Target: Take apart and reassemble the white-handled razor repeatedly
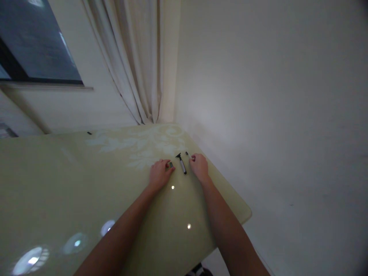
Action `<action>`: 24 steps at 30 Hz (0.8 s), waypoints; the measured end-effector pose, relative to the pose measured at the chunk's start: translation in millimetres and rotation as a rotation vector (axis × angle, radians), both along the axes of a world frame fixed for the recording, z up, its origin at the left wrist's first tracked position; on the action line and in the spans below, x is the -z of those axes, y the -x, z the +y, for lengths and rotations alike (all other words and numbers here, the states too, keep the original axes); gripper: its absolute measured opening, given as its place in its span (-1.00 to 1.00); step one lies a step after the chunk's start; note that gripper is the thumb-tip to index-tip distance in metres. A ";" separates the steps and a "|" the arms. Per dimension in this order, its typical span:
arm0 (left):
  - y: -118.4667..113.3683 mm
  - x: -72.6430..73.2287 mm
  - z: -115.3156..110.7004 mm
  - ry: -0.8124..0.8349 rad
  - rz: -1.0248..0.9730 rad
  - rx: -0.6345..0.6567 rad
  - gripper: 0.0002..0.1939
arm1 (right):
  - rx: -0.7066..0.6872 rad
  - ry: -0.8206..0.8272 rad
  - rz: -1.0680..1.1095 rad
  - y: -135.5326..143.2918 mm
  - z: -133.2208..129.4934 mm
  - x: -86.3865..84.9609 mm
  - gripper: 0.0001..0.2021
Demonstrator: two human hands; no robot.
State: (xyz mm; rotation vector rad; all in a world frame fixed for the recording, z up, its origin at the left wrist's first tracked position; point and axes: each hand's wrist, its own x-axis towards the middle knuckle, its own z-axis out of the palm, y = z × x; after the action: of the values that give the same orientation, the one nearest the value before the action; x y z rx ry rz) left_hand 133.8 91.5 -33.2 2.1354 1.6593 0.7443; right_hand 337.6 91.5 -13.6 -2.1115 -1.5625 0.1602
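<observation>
Near the far right corner of the desk (86,199), a small razor-like tool (181,163) with a dark T-shaped head and a pale handle is seen lying flat between the two hands, touched by neither. The left hand (159,174) is rested on the desk with its fingers curled around a small dark-green piece (171,165) pinched at the fingertips. The right hand (199,165) is likewise curled, and a thin dark piece (187,153) is seen at or just beyond its fingertips; whether it is actually gripped cannot be told. The tool appears to be in separate parts, so the work is judged to be partway, with nothing yet joined. No containers are seen on the desk. A curtain (138,57) is hung behind the far corner.
</observation>
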 end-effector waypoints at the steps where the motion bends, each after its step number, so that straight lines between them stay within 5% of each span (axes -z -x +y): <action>1: 0.0 0.5 0.3 -0.004 -0.016 -0.001 -0.61 | 0.007 -0.014 -0.003 0.9 -0.5 -1.8 -0.77; 5: 1.0 1.6 1.8 -0.019 -0.097 -0.004 -0.73 | -0.049 -0.176 0.011 12.5 -3.7 -12.3 -0.80; 12: 13.3 1.2 -7.4 -0.034 -0.223 0.030 -0.62 | -0.570 -0.244 0.022 70.8 -23.2 -11.5 -0.74; 15: 19.1 1.9 -13.5 -0.054 -0.211 0.049 -0.67 | -0.682 -0.215 -0.032 92.0 -31.0 -4.1 -0.79; 19: 14.9 2.0 -11.9 -0.066 -0.132 0.009 -0.57 | -0.624 -0.139 -0.079 94.8 -29.8 -2.7 -0.78; 24: -6.5 1.2 -0.8 -0.017 -0.007 -0.065 -0.65 | -0.340 -0.064 -0.131 69.7 -19.4 -8.8 -0.76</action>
State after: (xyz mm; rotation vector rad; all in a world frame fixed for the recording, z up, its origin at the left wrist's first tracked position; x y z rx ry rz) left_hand 140.3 90.7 -34.3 2.0968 1.7320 0.7864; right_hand 267.8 72.1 -4.8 -1.8253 -1.9702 0.0880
